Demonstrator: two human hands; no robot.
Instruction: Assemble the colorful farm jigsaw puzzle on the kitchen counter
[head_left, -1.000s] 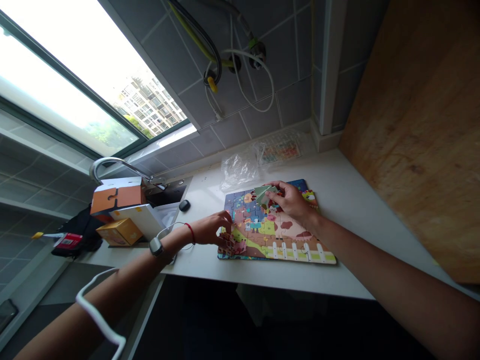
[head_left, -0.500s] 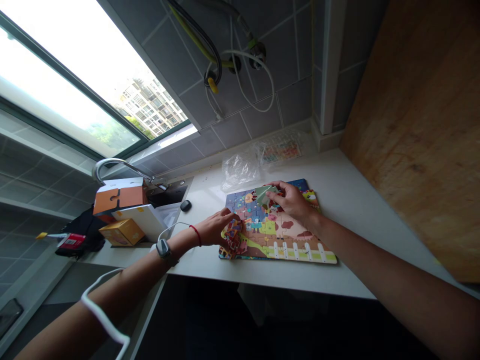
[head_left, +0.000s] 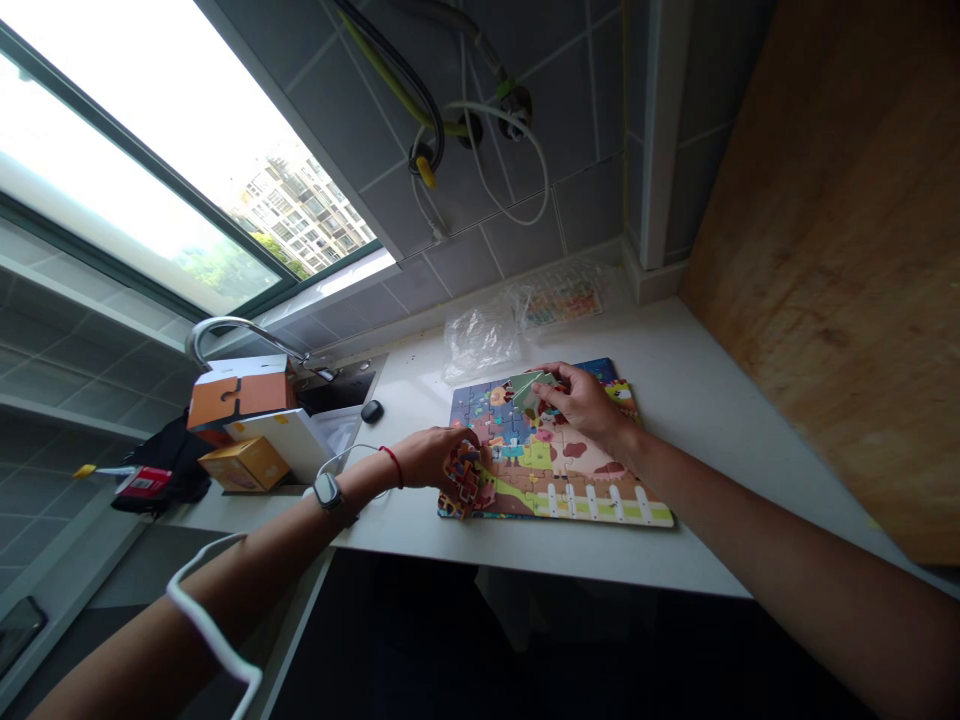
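Note:
A colourful jigsaw puzzle (head_left: 555, 480) with a cow and a white fence lies on the counter, joined over most of its area. My right hand (head_left: 586, 402) is closed on a few puzzle pieces (head_left: 529, 388), their pale green backs showing, above the puzzle's upper part. At the puzzle's left edge, my left hand (head_left: 439, 455) curls its fingers and thumb around a heap of loose puzzle pieces (head_left: 466, 478) with orange and purple print. The fingers partly hide that heap. A dark blue board edge shows beneath the puzzle at the upper right.
Clear plastic wrapping (head_left: 481, 340) and a printed sheet in plastic (head_left: 562, 300) lie behind the puzzle. A small black object (head_left: 371, 411) rests near the sink (head_left: 360, 385). Boxes (head_left: 244, 465) stand at the left, and a wooden panel (head_left: 840, 280) rises at the right.
My left hand has shifted slightly, its fingers curling in closer around the loose pieces. My right hand and the green-backed pieces look unmoved.

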